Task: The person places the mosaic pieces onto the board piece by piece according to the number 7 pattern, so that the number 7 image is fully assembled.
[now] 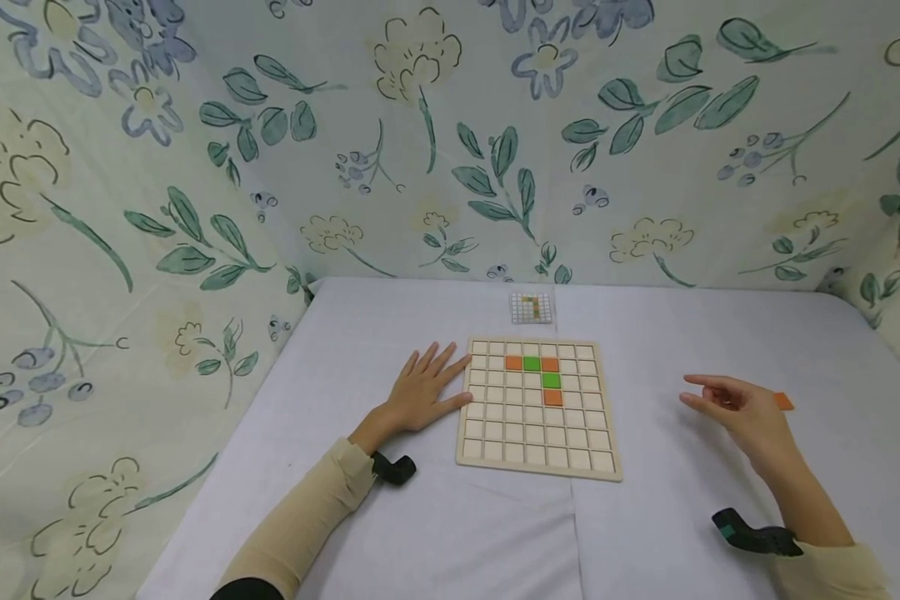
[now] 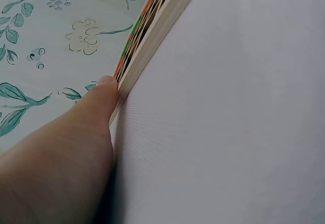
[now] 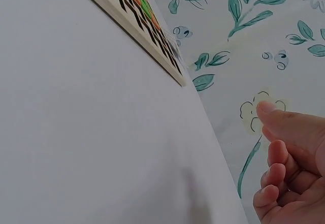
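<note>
A square wooden grid board (image 1: 495, 455) lies on the white-covered table. In its cells sit a few coloured tiles: an orange tile (image 1: 513, 363), a green tile (image 1: 532, 363) and another orange tile (image 1: 550, 365) in a row, then a green tile (image 1: 551, 381) and an orange tile (image 1: 552, 397) below the right end. My left hand (image 1: 422, 390) lies with fingers spread and touches the board's left edge. Over the table right of the board is my right hand (image 1: 746, 412), thumb and forefinger apart, other fingers loosely curled. I see nothing between them. An orange piece (image 1: 784, 402) shows partly behind this hand.
A small card (image 1: 531, 308) with a printed grid pattern lies beyond the board's far edge. Floral cloth (image 1: 420, 200) hangs behind and beside the white table (image 1: 480, 542). A dark wrist mount (image 1: 757, 533) sticks out from the right forearm, another (image 1: 394, 468) from the left.
</note>
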{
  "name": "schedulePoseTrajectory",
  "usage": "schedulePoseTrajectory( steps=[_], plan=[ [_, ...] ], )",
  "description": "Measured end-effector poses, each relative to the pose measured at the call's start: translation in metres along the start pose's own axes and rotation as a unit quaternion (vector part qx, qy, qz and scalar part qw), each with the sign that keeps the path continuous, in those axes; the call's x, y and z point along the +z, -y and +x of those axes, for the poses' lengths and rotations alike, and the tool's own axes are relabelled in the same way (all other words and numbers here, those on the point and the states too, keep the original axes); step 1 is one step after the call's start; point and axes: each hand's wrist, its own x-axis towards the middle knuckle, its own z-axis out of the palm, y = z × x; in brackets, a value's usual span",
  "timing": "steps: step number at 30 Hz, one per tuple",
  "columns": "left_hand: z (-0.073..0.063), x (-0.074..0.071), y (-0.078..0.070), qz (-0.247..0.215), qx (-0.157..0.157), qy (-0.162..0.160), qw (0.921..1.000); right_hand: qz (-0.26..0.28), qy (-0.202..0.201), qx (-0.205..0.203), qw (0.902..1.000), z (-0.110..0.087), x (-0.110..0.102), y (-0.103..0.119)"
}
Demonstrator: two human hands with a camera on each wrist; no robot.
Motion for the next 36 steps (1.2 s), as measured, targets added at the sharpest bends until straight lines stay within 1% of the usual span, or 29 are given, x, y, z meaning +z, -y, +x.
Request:
schedulePoseTrajectory(
  steps=[4, 11, 16, 21, 24, 27, 31, 36],
  plan=[
    [-0.001, 0.001, 0.001, -0.001, 0.003, -0.004, 1.0, -0.009, -0.014, -0.006, 0.9998, -0.003, -0.009, -0.01],
    [-0.002, 0.001, -0.001, 0.005, 0.001, -0.004, 1.0, -0.015, -0.04, 0.016, 0.999, -0.008, -0.023, -0.027],
    [-0.003, -0.001, -0.003, 0.002, 0.005, -0.01, 0.9999, -0.006, -0.058, 0.048, 0.9972, -0.01, -0.03, -0.037],
    [-0.002, -0.002, -0.002, 0.005, 0.003, -0.005, 1.0, 0.003, -0.087, 0.082, 0.9928, -0.012, -0.034, -0.042],
    [-0.001, -0.002, -0.002, 0.005, 0.001, -0.003, 1.0, 0.008, -0.095, 0.099, 0.9905, -0.013, -0.036, -0.043],
    [-0.001, -0.002, -0.002, 0.006, 0.002, -0.007, 1.0, 0.032, -0.101, 0.119, 0.9873, -0.014, -0.038, -0.044],
    [-0.001, -0.002, -0.002, 0.006, 0.003, -0.01, 0.9999, 0.076, -0.106, 0.129, 0.9831, -0.014, -0.041, -0.048],
    [-0.001, -0.002, -0.002, 0.008, 0.004, -0.011, 0.9999, 0.097, -0.115, 0.14, 0.9786, -0.014, -0.042, -0.055]
  ],
)
